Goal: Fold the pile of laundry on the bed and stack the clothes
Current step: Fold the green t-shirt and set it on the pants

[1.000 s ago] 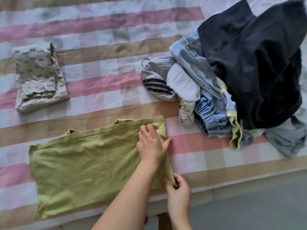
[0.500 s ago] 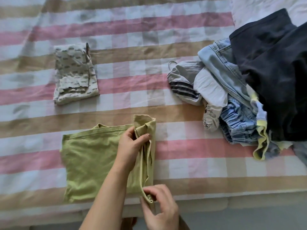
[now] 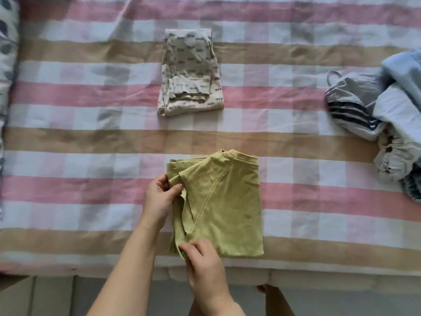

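A green shirt [image 3: 225, 206] lies folded into a narrow rectangle near the bed's front edge. My left hand [image 3: 159, 199] pinches the fold at its upper left edge. At the lower left corner my right hand [image 3: 202, 267] pinches the same folded edge. A folded beige printed garment [image 3: 191, 71] lies farther back on the bed. The unfolded pile of laundry [image 3: 387, 115], with grey, white and denim pieces, sits at the right edge and is cut off by the frame.
The bed carries a pink, tan and white checked sheet [image 3: 91, 142]. A patterned pillow [image 3: 6, 42] shows at the far left. The bed's front edge [image 3: 114, 274] runs below the shirt, with floor beneath it.
The green shirt's right side has been folded over to the left, halving its width. Both hands travelled left with the edge. The view has shifted, so the pile now sits at the right border.
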A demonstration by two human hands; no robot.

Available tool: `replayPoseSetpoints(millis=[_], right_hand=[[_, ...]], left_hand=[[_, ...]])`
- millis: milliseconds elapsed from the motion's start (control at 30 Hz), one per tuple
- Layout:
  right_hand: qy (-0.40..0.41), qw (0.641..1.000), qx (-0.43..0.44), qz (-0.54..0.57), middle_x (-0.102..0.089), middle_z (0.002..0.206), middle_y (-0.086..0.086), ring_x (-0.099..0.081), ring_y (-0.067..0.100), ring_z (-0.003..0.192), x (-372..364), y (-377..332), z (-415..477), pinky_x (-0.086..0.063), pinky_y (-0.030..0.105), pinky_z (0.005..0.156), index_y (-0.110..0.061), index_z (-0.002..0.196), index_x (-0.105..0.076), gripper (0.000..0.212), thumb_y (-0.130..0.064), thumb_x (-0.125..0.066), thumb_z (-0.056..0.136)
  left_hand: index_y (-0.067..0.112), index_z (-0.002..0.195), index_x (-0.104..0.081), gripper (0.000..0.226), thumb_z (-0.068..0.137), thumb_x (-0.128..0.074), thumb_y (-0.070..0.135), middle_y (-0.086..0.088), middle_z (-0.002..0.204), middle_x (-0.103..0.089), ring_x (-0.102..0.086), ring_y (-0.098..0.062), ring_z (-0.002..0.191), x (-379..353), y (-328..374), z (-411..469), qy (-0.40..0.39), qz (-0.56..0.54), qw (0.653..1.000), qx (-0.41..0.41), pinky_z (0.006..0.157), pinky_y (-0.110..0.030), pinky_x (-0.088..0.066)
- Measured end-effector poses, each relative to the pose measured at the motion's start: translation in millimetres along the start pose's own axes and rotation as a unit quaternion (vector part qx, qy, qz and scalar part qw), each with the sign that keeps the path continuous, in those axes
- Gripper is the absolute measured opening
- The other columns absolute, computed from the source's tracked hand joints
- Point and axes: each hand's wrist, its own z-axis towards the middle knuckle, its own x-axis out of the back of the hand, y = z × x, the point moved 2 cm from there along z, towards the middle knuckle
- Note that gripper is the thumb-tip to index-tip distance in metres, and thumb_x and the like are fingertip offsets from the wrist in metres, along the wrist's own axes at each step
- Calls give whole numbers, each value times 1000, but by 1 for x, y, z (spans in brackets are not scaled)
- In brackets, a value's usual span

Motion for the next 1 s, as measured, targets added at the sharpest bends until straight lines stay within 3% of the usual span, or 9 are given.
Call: replayPoseSetpoints(millis=[100, 200, 267, 367, 467, 633, 767, 833, 1000], right_hand=[[-22, 999, -25, -14, -62, 88, 4, -60, 18, 81, 3, 4, 4, -48, 22, 71, -8, 102, -68, 30, -10, -69, 72], [150, 982, -117, 12, -58, 95, 0, -53, 12, 91, 34, 16, 14, -39, 17, 80, -12, 103, -67, 26, -26, -55, 85], [255, 941, -223, -5, -53, 106, 4, -49, 19, 101, 58, 37, 21, -33, 20, 91, -9, 111, -63, 27, -20, -58, 87], [238, 900, -364, 40, -48, 120, 11, -47, 25, 113, 79, 66, 31, -35, 31, 100, -6, 126, -51, 39, -13, -59, 89], [201, 887, -398, 121, -57, 116, 7, -54, 22, 108, 82, 77, 37, -44, 33, 93, -10, 120, -53, 33, -20, -58, 90], [159, 901, -367, 166, -63, 81, 18, -59, 35, 80, 81, 72, 41, -48, 43, 71, -3, 83, -57, 21, -22, -55, 92], [158, 924, -295, 185, -67, 80, -6, -61, 3, 74, 98, 52, 48, -46, 14, 64, -17, 88, -63, 8, -16, -56, 91], [162, 931, -258, 202, -68, 76, -6, -60, -2, 71, 112, 39, 59, -43, 9, 60, -19, 85, -64, 9, -15, -57, 90], [175, 932, -182, 259, -67, 77, 6, -59, 11, 70, 149, 9, 121, -48, 32, 65, -15, 82, -63, 10, -21, -57, 88]], left_hand=[[13, 96, -60, 23, 83, -61, -6, 2, 83, -67, -62, -7, 73, 1, -5, -6, 75, 36, 995, -46, 69, -18, -50], [11, 109, -56, 26, 84, -65, 10, -4, 101, -61, -58, -16, 89, 5, -16, -24, 166, 160, 968, -96, 79, -24, -48], [5, 116, -51, 32, 87, -61, 13, -8, 110, -52, -52, -22, 98, 2, -26, -36, 164, 200, 963, -82, 84, -28, -41], [1, 120, -47, 41, 88, -59, 24, -7, 113, -48, -48, -20, 101, -3, -36, -48, 127, 211, 968, -42, 84, -24, -35], [7, 116, -49, 49, 81, -68, 36, 0, 102, -55, -50, -15, 93, -4, -40, -47, 116, 217, 969, 17, 77, -25, -37], [7, 88, -56, 21, 83, -67, 24, -4, 80, -64, -59, -24, 80, -6, -37, -42, 67, 220, 972, 38, 65, -32, -43], [12, 88, -55, 4, 89, -59, 14, 2, 81, -64, -59, -10, 78, -9, -17, -49, 57, 193, 979, -43, 67, -25, -43], [13, 85, -54, 6, 89, -58, 12, 1, 76, -63, -58, -8, 70, -11, 2, -51, 71, 185, 976, -90, 62, -20, -42], [16, 82, -54, 9, 89, -57, 12, 1, 72, -61, -55, -5, 65, -15, 74, -25, 124, 137, 965, -188, 57, -12, -40]])
